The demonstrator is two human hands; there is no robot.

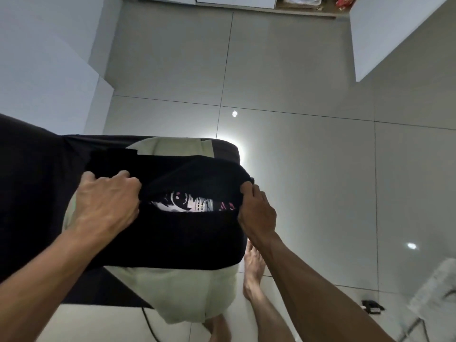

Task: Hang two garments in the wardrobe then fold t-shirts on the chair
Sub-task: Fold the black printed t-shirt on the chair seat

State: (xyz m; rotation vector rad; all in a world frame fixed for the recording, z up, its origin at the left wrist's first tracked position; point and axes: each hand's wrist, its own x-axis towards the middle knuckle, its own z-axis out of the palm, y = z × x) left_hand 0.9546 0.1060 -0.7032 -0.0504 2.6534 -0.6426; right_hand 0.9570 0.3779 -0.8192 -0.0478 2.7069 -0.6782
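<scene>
A black t-shirt point(177, 240) with a white and pink printed picture lies across the dark chair point(32, 193), partly folded over itself so only a strip of the print shows. My left hand point(108, 203) grips the folded edge on the left. My right hand point(256, 211) pinches the same edge on the right. Under the black shirt lies a pale green t-shirt point(182, 294), which sticks out at the near and far sides.
Grey tiled floor point(308, 156) spreads to the right and ahead. The white wardrobe point(237, 1) with an open shelf stands at the far wall, its white door point(394, 33) open at the right. My bare feet point(251, 272) stand beside the chair. A white rack point(434, 292) is at bottom right.
</scene>
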